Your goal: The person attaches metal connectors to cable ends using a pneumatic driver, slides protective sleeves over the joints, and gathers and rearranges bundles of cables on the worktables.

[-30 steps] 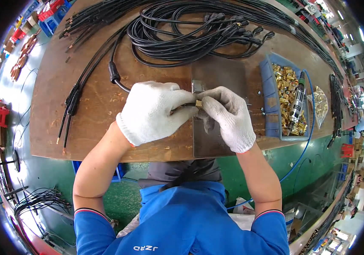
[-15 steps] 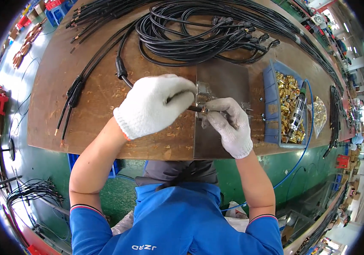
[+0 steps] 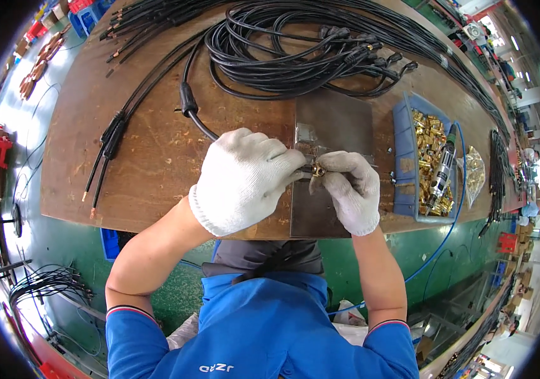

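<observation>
A: Head view. Left hand [image 3: 243, 180], white glove, sits over the wooden worktop [image 3: 150, 158]. Its grip is clenched on the end of a black cable [image 3: 191, 110], which runs out from under the glove toward the far edge.

B: Right hand?

A: Right hand [image 3: 349, 189], also gloved, just beside the left, fingertips meeting. Its grip is pinched on a small brass fitting [image 3: 319, 170], held right at the cable end. Can't tell whether the fitting is seated on the cable; the gloves cover the joint.

B: Where's that over the worktop?

A: Above a grey metal plate [image 3: 336, 123] lying flat near the front edge, roughly centre. Both hands hover at the plate's left side.

B: Parts supply?

A: Blue tray [image 3: 403, 158] just right of the plate, full of brass fittings [image 3: 426, 136]. A cylindrical tool [image 3: 441, 170] with a dark body lies in the tray on top of them, and a blue hose [image 3: 450, 221] runs from that area down off the front edge. A clear bag [image 3: 473, 174] of more brass parts sits right of the tray.

B: Other cables?

A: Big coil of black cables [image 3: 295, 50] at the far side, behind the plate. 2 more black leads [image 3: 109, 142] with bare copper tips lie to the left, well apart from the hands. Person wears a blue shirt [image 3: 257, 335].
</observation>
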A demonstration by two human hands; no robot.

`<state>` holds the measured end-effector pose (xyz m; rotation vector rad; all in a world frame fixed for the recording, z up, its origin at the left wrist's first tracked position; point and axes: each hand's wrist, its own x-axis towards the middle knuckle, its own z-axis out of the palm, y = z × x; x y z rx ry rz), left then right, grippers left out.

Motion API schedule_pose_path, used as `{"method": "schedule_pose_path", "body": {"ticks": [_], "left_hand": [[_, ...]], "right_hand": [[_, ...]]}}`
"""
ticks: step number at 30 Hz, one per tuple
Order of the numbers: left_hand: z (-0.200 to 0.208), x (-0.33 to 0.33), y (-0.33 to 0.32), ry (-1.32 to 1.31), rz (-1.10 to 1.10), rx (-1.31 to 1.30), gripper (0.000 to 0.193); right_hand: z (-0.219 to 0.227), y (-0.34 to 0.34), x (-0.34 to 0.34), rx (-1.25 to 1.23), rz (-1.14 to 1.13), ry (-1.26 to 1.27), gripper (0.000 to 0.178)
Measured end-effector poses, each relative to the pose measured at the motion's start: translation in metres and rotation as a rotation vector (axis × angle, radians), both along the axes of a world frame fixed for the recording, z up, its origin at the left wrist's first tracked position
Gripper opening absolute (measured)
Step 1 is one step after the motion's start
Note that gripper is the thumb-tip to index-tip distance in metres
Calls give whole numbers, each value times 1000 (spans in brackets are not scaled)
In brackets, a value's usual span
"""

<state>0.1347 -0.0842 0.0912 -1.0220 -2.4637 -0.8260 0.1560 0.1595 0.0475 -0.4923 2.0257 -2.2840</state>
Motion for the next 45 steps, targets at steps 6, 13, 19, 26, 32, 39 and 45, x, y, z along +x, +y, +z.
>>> {"method": "schedule_pose_path", "body": {"ticks": [6,13,19,26,32,39,45], "left_hand": [[2,-4,-20,93,-56,157,40],[-20,-35,-102,-4,485,-99,46],[-29,-55,-100,57,373,-211,45],[12,-30,-62,-81,151,-83,44],[20,-18,-50,-214,-1,4,48],[14,-9,-46,-526,88,173,50],[19,-12,-41,-251,-47,61,46]], "right_hand": [[20,4,-4,212,-28,34,18],[35,22,-22,-68,-107,-71,21],[63,10,-13,-8,-105,-34,19],[85,-3,4,137,-70,77,22],[91,-12,3,311,-97,260,22],[87,-16,-1,261,-92,278,18],[85,-15,-2,261,-108,341,18]]}}
